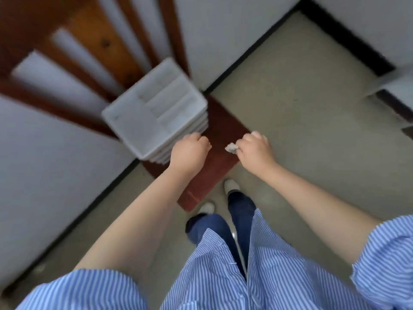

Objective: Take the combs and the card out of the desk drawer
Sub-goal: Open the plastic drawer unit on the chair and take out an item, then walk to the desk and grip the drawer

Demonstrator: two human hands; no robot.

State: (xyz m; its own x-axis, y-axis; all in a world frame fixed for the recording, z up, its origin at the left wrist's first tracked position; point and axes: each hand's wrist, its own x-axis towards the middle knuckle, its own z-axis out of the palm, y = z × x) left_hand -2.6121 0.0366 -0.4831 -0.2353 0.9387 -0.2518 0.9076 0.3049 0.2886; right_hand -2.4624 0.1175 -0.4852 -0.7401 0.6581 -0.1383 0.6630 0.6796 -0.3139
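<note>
The picture is motion-blurred. I see no combs, no card and no open drawer. My left hand (190, 151) is a closed fist over the near edge of a stack of white plastic trays (154, 110), with nothing visible in it. My right hand (257, 148) is shut on a small crumpled whitish scrap (232, 148) that sticks out to the left of its fingers. Both hands hover over a red-brown wooden top (220, 135) on which the trays stand.
Dark wooden framing with an orange panel (96, 36) runs along the white wall at upper left. A black skirting line (348, 39) borders the beige floor (312, 108). My feet in white shoes (231, 185) stand just before the wooden top.
</note>
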